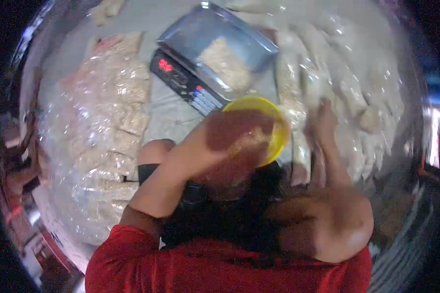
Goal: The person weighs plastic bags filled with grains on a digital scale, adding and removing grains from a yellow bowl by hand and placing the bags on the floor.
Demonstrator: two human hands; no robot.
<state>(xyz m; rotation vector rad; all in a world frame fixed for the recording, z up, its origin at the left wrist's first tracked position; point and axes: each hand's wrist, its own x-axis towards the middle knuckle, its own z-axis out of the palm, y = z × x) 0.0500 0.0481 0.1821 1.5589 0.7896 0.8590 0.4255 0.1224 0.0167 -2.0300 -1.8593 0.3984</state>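
My left hand is over the yellow bowl, smeared by motion and in dark reddish shade. Pale, grain-like bits show beside its fingers, but I cannot tell whether it grips the bowl or the bits. On the right, my right hand reaches forward among the filled clear plastic bags. It is blurred, and what its fingers touch is unclear. Just beyond the bowl stands a digital scale with red lit digits. One pale filled bag lies in the scale's metal tray.
Many clear bags of pale contents lie in overlapping rows to the left. More bags cover the right side. A pale sheet lies under the scale. My bent knee is close to the left bags.
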